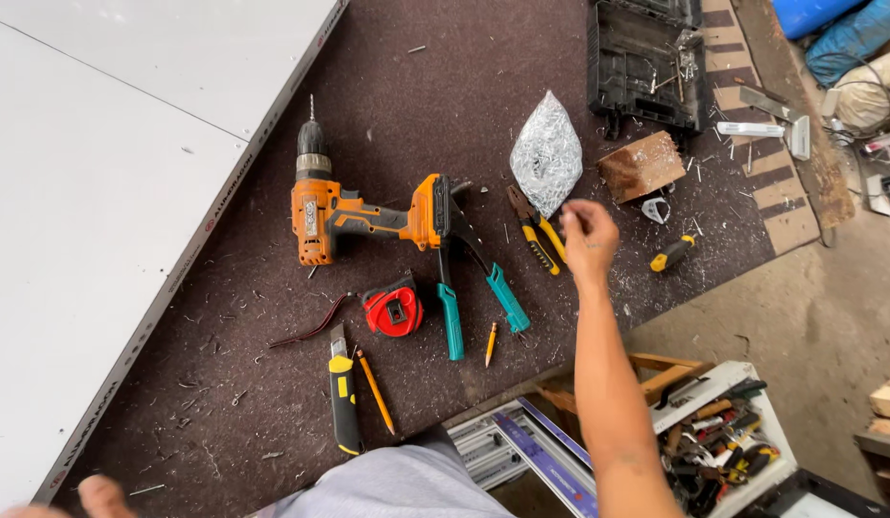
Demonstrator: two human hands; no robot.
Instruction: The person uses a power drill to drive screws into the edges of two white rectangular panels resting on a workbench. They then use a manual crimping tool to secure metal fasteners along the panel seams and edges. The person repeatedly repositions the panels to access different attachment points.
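My right hand (589, 238) reaches out over a dark brown work surface (416, 67), its fingers drawn together in a pinch. Anything between them is too small to make out. It hovers just right of yellow-handled pliers (539, 236) and just below a clear bag of small metal fasteners (546, 153). Only part of my left hand (85, 499) shows at the bottom left edge, by the rim of a white panel (99, 192). An orange cordless drill (358, 217) lies to the left of the pliers, beside a teal-handled riveter (464, 283).
A red tape measure (394, 309), a yellow-black utility knife (343, 395), two pencils (376, 388) and a yellow-handled screwdriver (673, 253) lie around. A wooden block (641, 165) and a black tool case (646, 67) sit beyond. A white tray of hand tools (723, 446) stands below the surface's edge.
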